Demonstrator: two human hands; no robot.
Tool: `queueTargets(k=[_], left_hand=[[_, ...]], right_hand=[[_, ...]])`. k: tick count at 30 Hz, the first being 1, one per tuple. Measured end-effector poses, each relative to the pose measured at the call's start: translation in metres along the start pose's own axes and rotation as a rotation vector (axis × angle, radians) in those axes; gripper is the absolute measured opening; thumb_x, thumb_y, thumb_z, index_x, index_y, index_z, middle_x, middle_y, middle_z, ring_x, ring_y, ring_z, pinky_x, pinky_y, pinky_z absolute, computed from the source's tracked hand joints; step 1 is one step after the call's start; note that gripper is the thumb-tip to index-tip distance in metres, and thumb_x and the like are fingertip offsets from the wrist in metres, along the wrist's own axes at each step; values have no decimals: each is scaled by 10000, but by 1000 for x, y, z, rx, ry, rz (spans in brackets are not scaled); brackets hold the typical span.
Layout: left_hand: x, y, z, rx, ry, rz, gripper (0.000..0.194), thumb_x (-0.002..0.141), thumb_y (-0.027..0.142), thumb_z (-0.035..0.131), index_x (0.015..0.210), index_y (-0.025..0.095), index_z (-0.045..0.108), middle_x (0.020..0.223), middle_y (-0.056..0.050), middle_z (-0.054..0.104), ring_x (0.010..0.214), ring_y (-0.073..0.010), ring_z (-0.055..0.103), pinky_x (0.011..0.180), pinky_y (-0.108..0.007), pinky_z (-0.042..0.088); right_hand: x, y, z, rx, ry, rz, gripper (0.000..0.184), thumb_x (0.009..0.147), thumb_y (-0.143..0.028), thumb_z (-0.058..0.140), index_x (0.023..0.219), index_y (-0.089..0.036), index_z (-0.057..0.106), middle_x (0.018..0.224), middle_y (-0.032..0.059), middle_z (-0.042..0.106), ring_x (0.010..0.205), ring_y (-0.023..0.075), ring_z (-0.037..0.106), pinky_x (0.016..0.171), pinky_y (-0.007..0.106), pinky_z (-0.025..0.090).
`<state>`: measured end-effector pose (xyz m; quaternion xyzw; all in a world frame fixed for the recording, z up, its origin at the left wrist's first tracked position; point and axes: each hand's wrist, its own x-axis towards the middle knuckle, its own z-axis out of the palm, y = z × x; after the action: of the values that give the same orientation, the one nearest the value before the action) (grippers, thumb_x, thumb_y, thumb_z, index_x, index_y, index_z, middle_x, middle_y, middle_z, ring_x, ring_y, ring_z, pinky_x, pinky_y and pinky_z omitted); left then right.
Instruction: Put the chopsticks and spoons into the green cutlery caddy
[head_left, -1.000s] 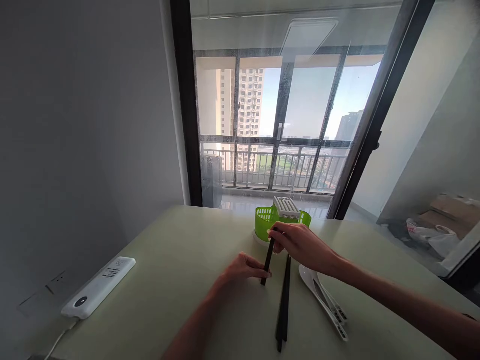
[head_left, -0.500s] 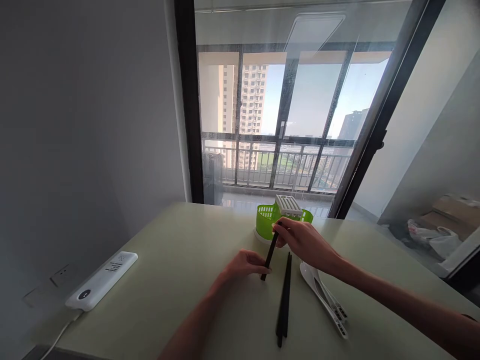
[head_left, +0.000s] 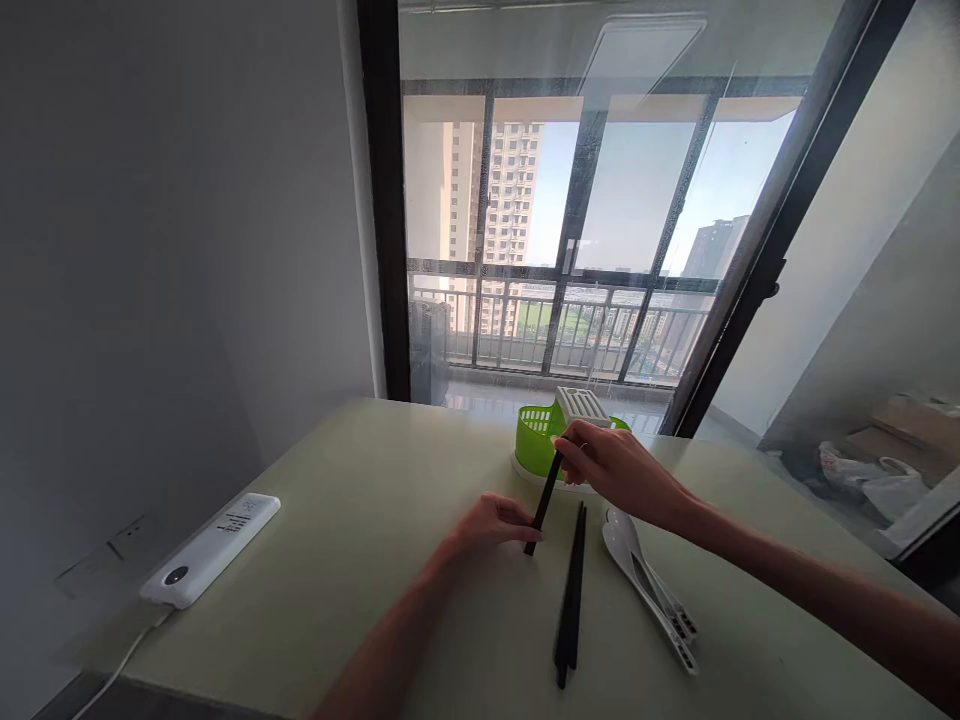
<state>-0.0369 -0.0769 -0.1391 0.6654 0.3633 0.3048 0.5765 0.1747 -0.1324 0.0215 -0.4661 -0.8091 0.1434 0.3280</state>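
Note:
Black chopsticks (head_left: 547, 495), held together and tilted, span both my hands; I cannot tell how many there are. The upper end is pinched in my right hand (head_left: 607, 465), in front of the green basket (head_left: 534, 440). Near the lower end, my left hand (head_left: 495, 525) closes its thumb and fingers around them, just above the table. More black chopsticks (head_left: 572, 600) lie on the table to the right of these. White spoons (head_left: 646, 580) with long handles rest together further right, below my right forearm. A white slatted piece (head_left: 583, 403) sits at the top of the basket, partly hidden by my hand.
The pale green table (head_left: 360, 480) reaches to a dark-framed glass door (head_left: 390, 250). On its left lies a white power strip-like device (head_left: 214, 550) with a cable (head_left: 124, 660). Bags and boxes (head_left: 892, 470) stand on the floor at the right.
Both hands keep their hold on the chopsticks, with hardly any movement. The whole view has shifted slightly. Chopsticks and spoons on the table lie as before.

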Motion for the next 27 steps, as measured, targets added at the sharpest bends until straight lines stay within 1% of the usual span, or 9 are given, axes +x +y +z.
queueTargets(k=[4, 7, 10, 14, 16, 18, 22, 24, 27], left_hand=[[-2, 3, -1, 3, -21, -21, 427, 596, 484, 870, 861, 158, 791, 833, -49, 775, 788, -214, 704, 745, -309, 523], [-2, 7, -5, -39, -14, 43, 469, 675, 527, 821, 965, 160, 782, 924, -63, 772, 865, -210, 697, 810, -309, 520], [2, 8, -13, -190, 126, 153, 555, 771, 628, 715, 1034, 140, 747, 1015, -104, 752, 939, -207, 682, 883, -320, 506], [9, 0, -20, -322, 308, 140, 647, 809, 725, 611, 999, 116, 720, 967, -121, 730, 833, -172, 662, 800, -299, 495], [12, -4, -21, -354, 335, 126, 665, 807, 743, 597, 974, 111, 718, 927, -111, 722, 795, -159, 646, 757, -282, 482], [14, -7, -21, -387, 326, 113, 693, 820, 763, 553, 943, 102, 722, 870, -98, 711, 751, -147, 629, 713, -267, 468], [18, -10, -22, -447, 307, 85, 768, 820, 815, 473, 891, 95, 729, 797, -87, 698, 687, -143, 611, 666, -263, 453], [20, -12, -23, -473, 304, 71, 811, 798, 856, 434, 853, 101, 726, 781, -90, 702, 667, -150, 609, 654, -269, 448], [23, -14, -26, -521, 273, 50, 867, 777, 904, 355, 800, 115, 715, 753, -89, 701, 638, -149, 603, 634, -270, 434]], right_hand=[[2, -3, -4, -34, -15, -32, 348, 998, -495, 413, 749, -263, 486, 695, 8, 703, 614, 189, 672, 591, 311, 490], [5, -7, -14, -82, 3, -35, 350, 998, -497, 414, 763, -257, 512, 687, 3, 707, 608, 182, 674, 589, 303, 486], [14, -10, -37, -104, 59, -25, 366, 993, -521, 416, 783, -247, 536, 690, 3, 723, 619, 177, 695, 621, 300, 509], [35, -9, -75, -161, 202, 2, 350, 984, -522, 452, 836, -236, 590, 718, -8, 742, 658, 174, 722, 656, 295, 523], [47, -5, -90, -218, 284, -4, 329, 987, -495, 466, 839, -233, 598, 715, -14, 742, 664, 169, 719, 678, 295, 513], [58, 2, -100, -271, 336, -22, 311, 995, -462, 461, 838, -229, 594, 706, -16, 738, 656, 164, 712, 680, 291, 500], [77, 25, -101, -382, 317, -94, 283, 997, -426, 453, 854, -218, 581, 709, -6, 733, 617, 160, 692, 625, 270, 465], [87, 39, -96, -396, 286, -113, 273, 997, -414, 452, 869, -211, 581, 721, 5, 737, 594, 155, 682, 605, 260, 455], [103, 59, -83, -359, 241, -98, 261, 997, -386, 445, 865, -206, 582, 769, 16, 754, 631, 151, 693, 639, 252, 463]])
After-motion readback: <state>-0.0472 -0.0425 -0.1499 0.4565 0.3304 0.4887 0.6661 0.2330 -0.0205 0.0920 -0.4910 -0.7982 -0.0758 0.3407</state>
